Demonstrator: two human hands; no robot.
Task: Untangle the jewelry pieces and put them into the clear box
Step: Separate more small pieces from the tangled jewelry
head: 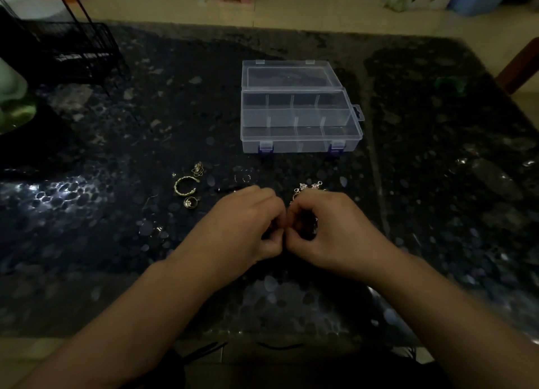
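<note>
The clear box (300,146) stands open on the dark table, its lid laid back and its compartments bare. My left hand (248,222) and my right hand (323,225) meet in front of it, fingertips pinched together on a tangled silver jewelry piece (306,188) whose links stick out above my right hand. Most of the tangle is hidden between my fingers. To the left lie a gold open bangle (185,185), a small gold ring (191,202) and a gold charm (198,168). A faint thin ring (243,177) lies above my left hand.
A black wire basket (73,53) stands at the table's back left, with a green object (11,96) at the left edge. A green ring-shaped thing (449,83) lies at the far right. The table's front edge runs below my forearms.
</note>
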